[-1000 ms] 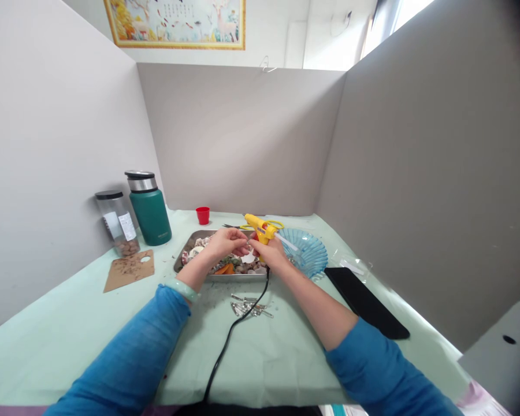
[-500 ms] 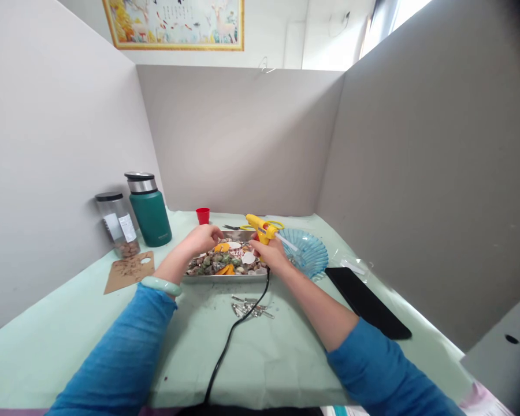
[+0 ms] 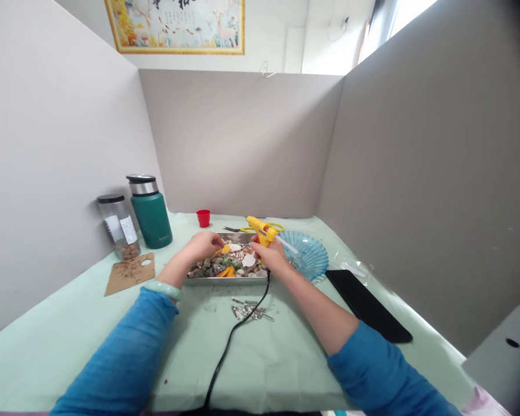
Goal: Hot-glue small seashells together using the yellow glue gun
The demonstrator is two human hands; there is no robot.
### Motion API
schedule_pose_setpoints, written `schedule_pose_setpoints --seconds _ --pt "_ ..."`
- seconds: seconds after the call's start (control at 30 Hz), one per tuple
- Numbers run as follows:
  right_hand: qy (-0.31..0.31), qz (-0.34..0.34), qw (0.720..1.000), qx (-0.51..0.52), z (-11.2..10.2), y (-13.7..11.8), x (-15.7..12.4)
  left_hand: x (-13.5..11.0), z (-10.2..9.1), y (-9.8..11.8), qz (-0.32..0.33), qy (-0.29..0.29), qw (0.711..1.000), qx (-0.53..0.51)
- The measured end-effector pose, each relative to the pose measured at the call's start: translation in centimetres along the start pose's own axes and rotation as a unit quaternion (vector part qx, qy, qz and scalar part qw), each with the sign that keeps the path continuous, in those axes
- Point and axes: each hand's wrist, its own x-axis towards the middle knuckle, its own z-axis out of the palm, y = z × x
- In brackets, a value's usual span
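1. Glue gun [image 3: 260,229], yellow, sits over the far right corner of the tray [image 3: 225,280], clasped firmly by the right grip [image 3: 271,254].
2. Left grip [image 3: 203,245] lies curled among the shells [image 3: 216,267] in the tray; whether it pinches one, I cannot tell.
3. Blue dish [image 3: 309,254] lies just right of them.

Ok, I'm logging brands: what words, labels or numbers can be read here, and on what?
Nothing reads clearly.
Framed picture: dark characters along its top, cut off and blurred.
Green flask: small pale print near its base, too small.
Clear jar: white label, illegible.
Yellow glue gun in the right hand: no lettering visible.
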Motion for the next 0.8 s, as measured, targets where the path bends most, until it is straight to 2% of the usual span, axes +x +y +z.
schedule_pose_setpoints --seconds 0.1,0.2,0.3,0.37,0.43,0.5,0.63,0.8 --pt "-0.015 -0.007 1.000 0.026 0.0 -0.2 -0.1 -0.1 -0.4 -0.3 -0.034 0.037 0.999 0.023" --pt "-0.014 -0.013 0.999 0.029 -0.1 -0.4 -0.2 0.0 0.1 -0.5 -0.056 0.015 0.996 0.068" --pt "-0.010 -0.009 0.999 0.033 -0.1 -0.7 -0.4 0.2 1.0 -0.5 0.000 -0.008 0.997 0.078" --pt "-0.005 -0.004 0.999 0.036 -0.1 -0.9 -0.5 0.2 1.3 -0.4 0.062 -0.013 0.998 0.030" --pt "-0.003 -0.002 0.999 0.036 -0.1 -1.1 -0.5 0.2 1.1 -0.3 0.088 -0.016 0.996 -0.014" --pt "-0.003 -0.001 0.999 0.034 -0.1 -1.2 -0.6 0.2 0.5 -0.5 0.059 -0.005 0.998 -0.005" --pt "-0.005 0.003 0.999 0.037 -0.1 -1.3 -0.7 0.1 -1.1 -1.3 -0.040 0.031 0.996 0.077" --pt "-0.005 0.008 0.999 0.051 -0.1 -1.1 -0.6 0.0 -1.2 -1.8 -0.060 0.040 0.991 0.112"
